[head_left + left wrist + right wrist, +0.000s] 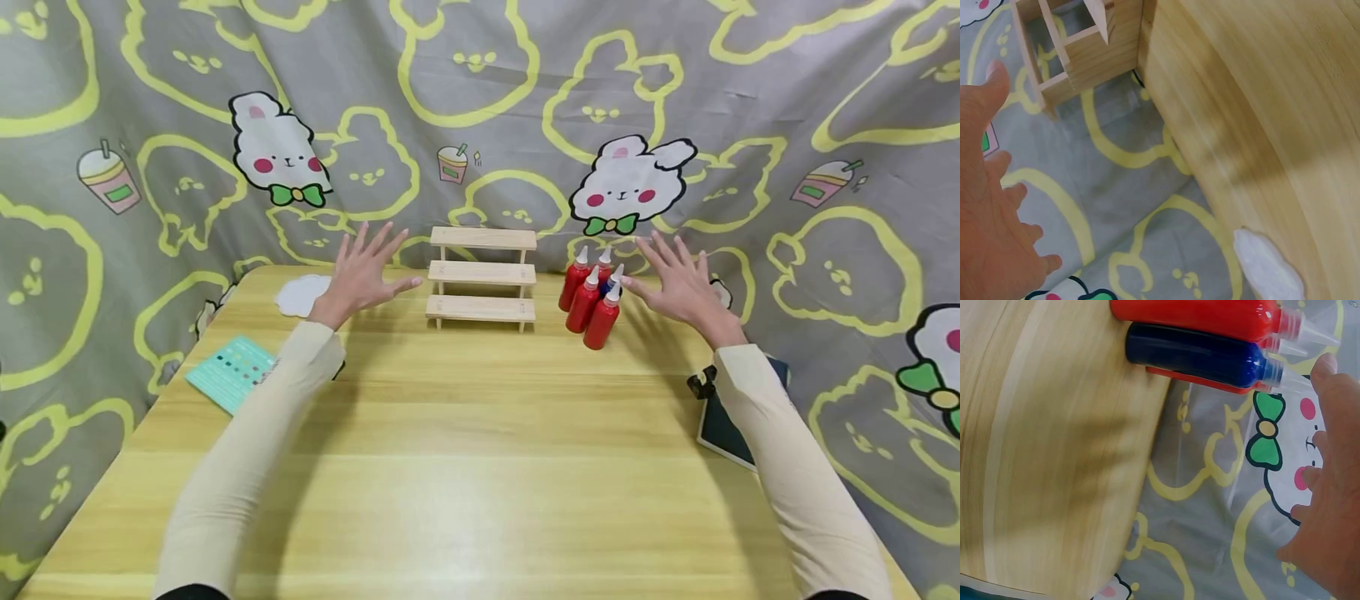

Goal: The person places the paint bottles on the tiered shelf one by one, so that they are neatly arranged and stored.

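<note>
The left grip (362, 275) and right grip (678, 287) were both spread, fingers fanned, near the counter's (465, 467) 12 o'clock edge. From the right one, red bottles (582, 308) stood near at 9 o'clock; the head view mostly hid a blue bottle (1194, 355) among them, its body plain in the right wrist view. Whether colour filled these bottles or coated them, I could not tell. From the left one, a three-step wooden stand (482, 273) stood at 3 o'clock, a white pad (302, 296) at 9.

Upright red and blue bottles (587, 304) near wooden stand (482, 273)
</note>
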Available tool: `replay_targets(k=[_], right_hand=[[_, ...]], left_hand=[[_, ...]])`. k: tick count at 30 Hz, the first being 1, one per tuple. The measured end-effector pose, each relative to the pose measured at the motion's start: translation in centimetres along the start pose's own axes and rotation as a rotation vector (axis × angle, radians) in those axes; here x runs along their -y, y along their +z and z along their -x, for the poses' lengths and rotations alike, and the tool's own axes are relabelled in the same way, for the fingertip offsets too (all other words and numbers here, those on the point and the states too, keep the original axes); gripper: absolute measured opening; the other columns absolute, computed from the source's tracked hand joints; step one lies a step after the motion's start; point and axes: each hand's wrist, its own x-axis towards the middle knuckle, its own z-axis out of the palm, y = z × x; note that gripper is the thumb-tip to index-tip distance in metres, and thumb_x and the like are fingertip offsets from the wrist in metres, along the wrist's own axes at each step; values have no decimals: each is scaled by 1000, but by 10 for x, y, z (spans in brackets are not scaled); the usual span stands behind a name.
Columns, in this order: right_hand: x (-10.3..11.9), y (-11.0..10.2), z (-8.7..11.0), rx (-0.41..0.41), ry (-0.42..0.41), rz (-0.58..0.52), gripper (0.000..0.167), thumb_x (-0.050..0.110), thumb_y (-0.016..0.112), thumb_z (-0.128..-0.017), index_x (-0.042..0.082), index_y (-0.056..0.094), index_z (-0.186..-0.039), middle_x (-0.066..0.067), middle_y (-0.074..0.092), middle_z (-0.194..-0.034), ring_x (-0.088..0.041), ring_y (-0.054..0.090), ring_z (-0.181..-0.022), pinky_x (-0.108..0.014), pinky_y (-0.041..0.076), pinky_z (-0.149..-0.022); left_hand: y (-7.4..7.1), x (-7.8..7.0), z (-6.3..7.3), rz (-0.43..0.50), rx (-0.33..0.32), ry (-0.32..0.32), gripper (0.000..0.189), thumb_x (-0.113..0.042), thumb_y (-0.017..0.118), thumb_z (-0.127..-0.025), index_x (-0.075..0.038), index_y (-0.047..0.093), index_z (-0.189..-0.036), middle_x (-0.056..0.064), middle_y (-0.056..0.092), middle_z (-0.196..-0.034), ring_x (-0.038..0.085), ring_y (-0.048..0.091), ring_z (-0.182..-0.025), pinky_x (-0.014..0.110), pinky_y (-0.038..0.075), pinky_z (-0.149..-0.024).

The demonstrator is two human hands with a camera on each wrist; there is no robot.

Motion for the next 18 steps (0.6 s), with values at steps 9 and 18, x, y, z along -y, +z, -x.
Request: replay_targets(k=[9, 18], right_hand=[[0, -1, 0, -14, 3, -12, 88, 68, 47, -103, 23, 12, -170, -16, 2, -176, -51, -6, -158, -82, -13, -121], [4, -1, 3, -43, 4, -279, 81, 45, 57, -108, 12, 16, -169, -24, 13, -173, -49, 15, -157, -76, 18, -126]], left_hand=[[5, 5, 1, 54, -24, -3, 92, -64, 59, -99, -21, 18, -169, 13, 6, -176, 47, -5, -160, 67, -9, -131], [13, 0, -4, 171, -60, -10, 78, -51, 58, -105, -13, 28, -166, 23, 26, -170, 49, 19, -156, 73, 16, -128]])
